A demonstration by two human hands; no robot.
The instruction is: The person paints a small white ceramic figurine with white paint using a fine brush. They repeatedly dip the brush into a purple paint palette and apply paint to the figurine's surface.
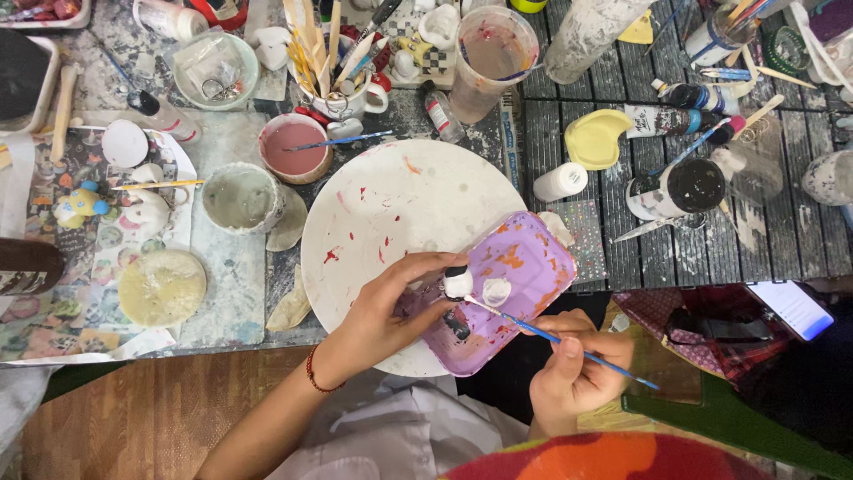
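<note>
Left hand (382, 311) pinches a small white figurine (458, 283) over the purple tray (524, 267), which overlaps the round white plate (391, 204) at its 4 o'clock. Right hand (577, 364), closed on a blue brush (560, 340), has its tip at the figurine's 5 o'clock.

tray (524, 267) on round board (382, 209), cups (242, 197) left
</note>
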